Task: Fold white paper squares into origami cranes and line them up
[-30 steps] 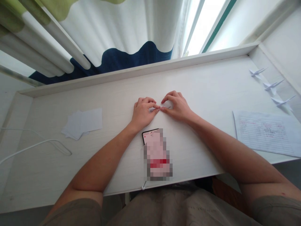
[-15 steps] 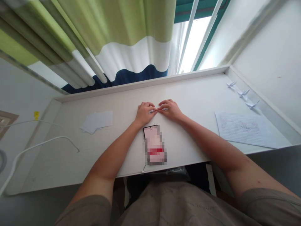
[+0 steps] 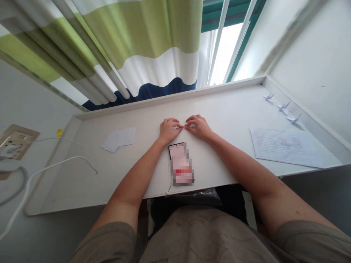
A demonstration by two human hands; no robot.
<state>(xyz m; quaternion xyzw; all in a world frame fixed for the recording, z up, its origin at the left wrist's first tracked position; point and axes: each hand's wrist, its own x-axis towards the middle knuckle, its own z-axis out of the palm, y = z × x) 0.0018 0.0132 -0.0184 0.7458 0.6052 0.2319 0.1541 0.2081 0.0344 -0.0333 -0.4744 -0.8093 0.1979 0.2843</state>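
Note:
My left hand [image 3: 170,130] and my right hand [image 3: 199,127] meet near the middle of the white desk [image 3: 153,109], fingertips almost touching. Each pinches between thumb and forefinger what looks like a small folded piece of white paper [image 3: 191,125]. The fingers cover most of it, and its pale colour blends into the desk. Just below the hands, between my forearms, lies a phone [image 3: 181,164] with a lit, blurred-out screen.
Several loose white paper sheets [image 3: 120,139] lie to the left. Three folded paper cranes [image 3: 284,106] line the right edge, above a written sheet [image 3: 286,147]. A white cable [image 3: 55,168] arches over the left end near a wall socket [image 3: 19,142]. A curtain [image 3: 153,33] hangs behind.
The camera view has shifted slightly, bringing the wall socket more into sight at left. Both hands keep their pinch in nearly the same place, with only slight finger movement.

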